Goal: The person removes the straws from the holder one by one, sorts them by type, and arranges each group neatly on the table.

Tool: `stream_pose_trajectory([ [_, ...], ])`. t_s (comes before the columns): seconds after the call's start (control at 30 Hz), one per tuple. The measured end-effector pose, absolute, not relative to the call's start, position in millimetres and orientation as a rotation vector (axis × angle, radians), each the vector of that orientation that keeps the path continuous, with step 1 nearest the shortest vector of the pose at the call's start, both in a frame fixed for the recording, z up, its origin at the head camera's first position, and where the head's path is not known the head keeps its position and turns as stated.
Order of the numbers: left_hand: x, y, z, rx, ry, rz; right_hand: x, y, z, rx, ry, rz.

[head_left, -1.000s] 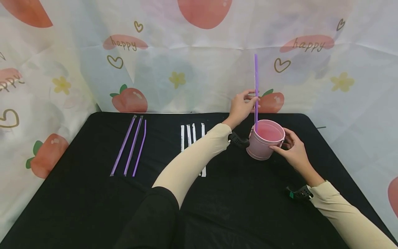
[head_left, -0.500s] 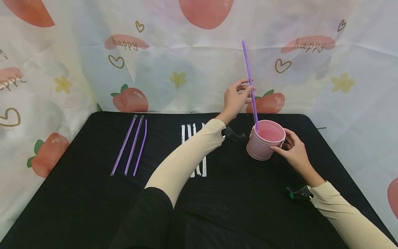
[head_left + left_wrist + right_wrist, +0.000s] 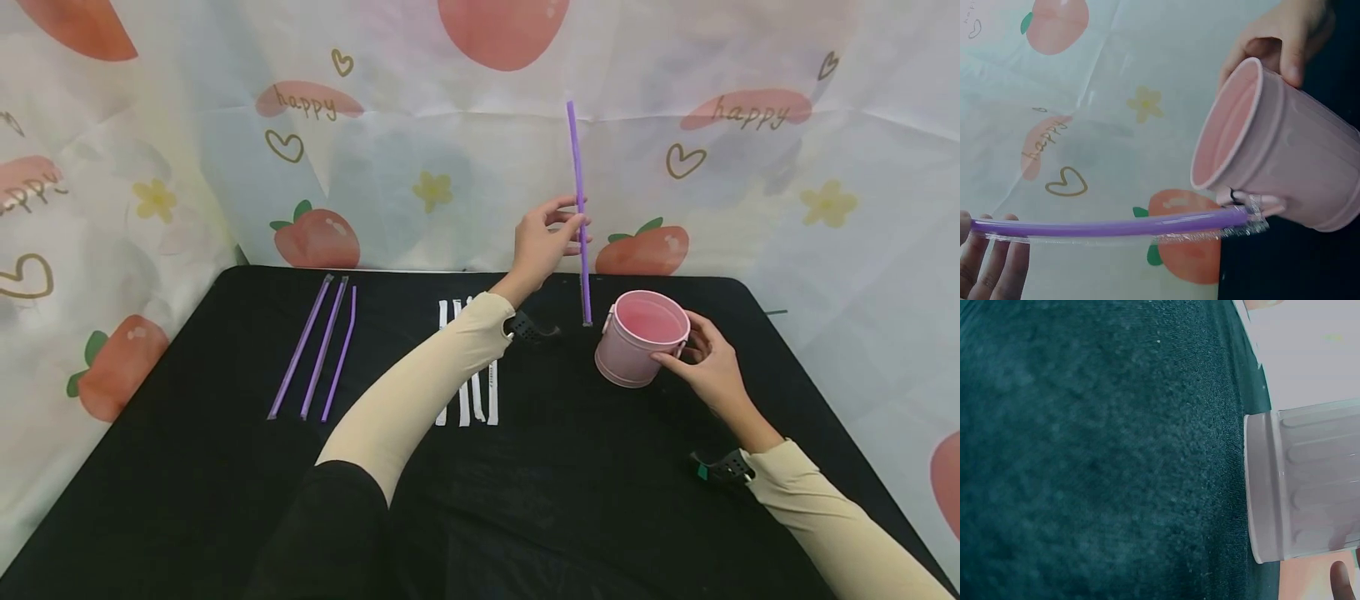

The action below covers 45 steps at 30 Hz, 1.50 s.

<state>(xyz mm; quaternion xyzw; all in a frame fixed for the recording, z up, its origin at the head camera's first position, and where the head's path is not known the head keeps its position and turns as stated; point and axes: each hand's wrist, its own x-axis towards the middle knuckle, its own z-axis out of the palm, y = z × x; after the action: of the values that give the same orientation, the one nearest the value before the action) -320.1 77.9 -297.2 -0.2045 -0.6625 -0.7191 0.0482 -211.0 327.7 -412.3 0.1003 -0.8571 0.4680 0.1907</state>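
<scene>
My left hand (image 3: 542, 242) pinches a purple straw (image 3: 576, 158) between thumb and fingers, holding it nearly upright above the table. In the left wrist view a clear wrapper shows around that straw (image 3: 1116, 226), its crimped end sticking out past the tip. The straw's lower end hangs left of a pink bucket (image 3: 633, 358), apart from its rim in the head view. My right hand (image 3: 714, 371) holds the bucket by its right side, thumb in front. In the right wrist view the ribbed bucket wall (image 3: 1316, 481) shows, with a fingertip below it.
Three purple straws (image 3: 325, 350) lie side by side on the left of the black-covered table (image 3: 555, 500). Several slim white paper-wrapped sticks (image 3: 464, 404) lie mid-table, partly hidden by my left forearm. A printed cloth (image 3: 480, 167) hangs behind the table.
My left hand has drawn the purple straw up out of the bucket and moved it leftward, clear of the rim. The right hand and bucket stay in place.
</scene>
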Motion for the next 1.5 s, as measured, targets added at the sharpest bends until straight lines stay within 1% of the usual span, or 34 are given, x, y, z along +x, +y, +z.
stream_pose_trajectory([
  [0.47,-301.4,23.6,-307.2,-0.662,-2.188,-2.118,-208.0,327.6,-413.6,0.274,-2.408,1.310],
  [0.77,-290.2,-11.9,-308.7,-0.631,-2.310,-2.012,-208.2,327.6,-415.1,0.279,-2.397,1.324],
  [1.17,-277.5,-60.7,-316.3,-0.493,-2.367,-2.071,-208.8,325.7,-412.7,0.255,-2.418,1.306],
  [1.5,-267.8,-112.3,-321.4,-0.366,-2.460,-2.025,-208.4,322.8,-406.3,0.262,-2.413,1.305],
])
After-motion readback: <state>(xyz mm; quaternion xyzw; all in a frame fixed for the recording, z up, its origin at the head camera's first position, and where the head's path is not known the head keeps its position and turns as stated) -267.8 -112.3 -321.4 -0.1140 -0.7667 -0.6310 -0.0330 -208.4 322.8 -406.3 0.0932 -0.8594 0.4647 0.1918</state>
